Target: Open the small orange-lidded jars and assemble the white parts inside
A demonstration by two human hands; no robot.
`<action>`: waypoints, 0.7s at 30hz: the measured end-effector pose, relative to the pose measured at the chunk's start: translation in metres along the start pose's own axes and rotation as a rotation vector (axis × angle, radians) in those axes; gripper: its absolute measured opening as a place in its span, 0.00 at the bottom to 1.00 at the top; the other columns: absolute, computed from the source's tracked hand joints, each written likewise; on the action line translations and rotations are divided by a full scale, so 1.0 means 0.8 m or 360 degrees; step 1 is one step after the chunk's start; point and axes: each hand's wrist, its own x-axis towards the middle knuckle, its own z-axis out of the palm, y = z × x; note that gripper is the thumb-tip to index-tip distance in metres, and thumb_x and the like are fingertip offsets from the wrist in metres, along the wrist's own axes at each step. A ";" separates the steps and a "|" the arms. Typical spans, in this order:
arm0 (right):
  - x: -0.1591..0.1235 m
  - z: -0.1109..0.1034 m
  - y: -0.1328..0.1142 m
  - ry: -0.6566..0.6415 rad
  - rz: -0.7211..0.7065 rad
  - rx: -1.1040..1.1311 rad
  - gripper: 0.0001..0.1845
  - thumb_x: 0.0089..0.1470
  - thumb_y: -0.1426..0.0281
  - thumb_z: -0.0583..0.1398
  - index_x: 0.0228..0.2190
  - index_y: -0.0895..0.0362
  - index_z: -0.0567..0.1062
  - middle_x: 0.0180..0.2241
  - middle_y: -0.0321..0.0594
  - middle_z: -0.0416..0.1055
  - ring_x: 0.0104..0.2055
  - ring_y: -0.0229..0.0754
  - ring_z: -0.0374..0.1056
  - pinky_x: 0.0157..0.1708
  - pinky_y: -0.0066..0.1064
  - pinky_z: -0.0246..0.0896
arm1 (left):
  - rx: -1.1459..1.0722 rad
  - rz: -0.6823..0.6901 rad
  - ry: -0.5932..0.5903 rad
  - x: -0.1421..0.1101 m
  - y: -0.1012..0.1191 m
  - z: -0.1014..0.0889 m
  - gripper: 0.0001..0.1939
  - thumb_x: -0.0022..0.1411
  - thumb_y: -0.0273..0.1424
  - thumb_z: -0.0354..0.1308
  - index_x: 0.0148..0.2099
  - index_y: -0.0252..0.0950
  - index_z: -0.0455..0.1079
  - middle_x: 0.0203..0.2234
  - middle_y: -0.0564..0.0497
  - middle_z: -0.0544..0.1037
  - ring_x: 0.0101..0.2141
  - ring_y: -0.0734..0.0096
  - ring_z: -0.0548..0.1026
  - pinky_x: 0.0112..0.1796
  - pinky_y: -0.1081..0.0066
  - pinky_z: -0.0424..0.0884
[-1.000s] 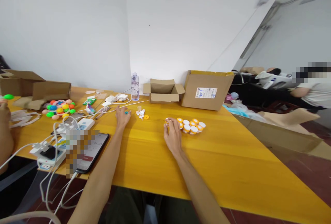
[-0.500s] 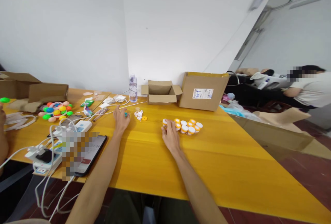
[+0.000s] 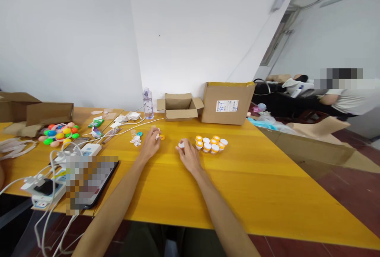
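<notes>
My left hand point(image 3: 151, 144) is at the left middle of the table, its fingers curled down on small white plastic pieces point(image 3: 158, 135) beside an orange ring point(image 3: 162, 137). The fingers partly hide these pieces. Left of it lie a heap of white plastic pieces point(image 3: 136, 141) and a teal ring point(image 3: 139, 134). My right hand point(image 3: 190, 156) is closed around a small white-topped jar point(image 3: 181, 145), mostly covered by the fingers. Just to its right stands a cluster of several small jars point(image 3: 214, 147) with white and orange tops.
Behind are a water bottle point(image 3: 148, 102), an open carton point(image 3: 181, 114) and a closed cardboard box point(image 3: 224, 104). Leftward lie colourful balls point(image 3: 61, 133), a power strip point(image 3: 49, 195) with cables and a phone point(image 3: 102, 182). A person point(image 3: 347, 99) sits at far right.
My left hand has moved right, from beside the teal ring onto the white pieces by the orange ring, uncovering the left heap. My right hand has shifted slightly left with the jar, away from the cluster.
</notes>
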 end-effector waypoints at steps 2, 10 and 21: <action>0.000 0.003 -0.003 0.0027 0.0068 0.0178 0.08 0.56 0.65 0.58 0.39 0.49 0.69 0.37 0.39 0.75 0.37 0.48 0.73 0.37 0.37 0.68 | -0.0167 0.0041 -0.0187 -0.002 0.022 0.010 0.11 0.69 0.34 0.50 0.47 0.41 0.72 0.44 0.46 0.76 0.48 0.60 0.74 0.54 0.59 0.70; 0.010 0.012 0.001 0.0046 0.0505 0.1122 0.18 0.48 0.57 0.63 0.39 0.52 0.72 0.37 0.40 0.77 0.36 0.46 0.74 0.35 0.38 0.74 | -0.0762 -0.0099 -0.0439 -0.011 0.064 0.040 0.17 0.70 0.44 0.50 0.49 0.41 0.74 0.43 0.48 0.77 0.45 0.63 0.74 0.51 0.63 0.70; 0.008 0.003 -0.006 -0.0090 0.0350 0.0998 0.16 0.47 0.58 0.65 0.36 0.53 0.74 0.35 0.37 0.77 0.29 0.40 0.73 0.32 0.33 0.72 | -0.1001 -0.0381 -0.0475 -0.007 0.041 0.044 0.14 0.63 0.43 0.57 0.44 0.39 0.73 0.33 0.52 0.76 0.32 0.69 0.71 0.37 0.68 0.71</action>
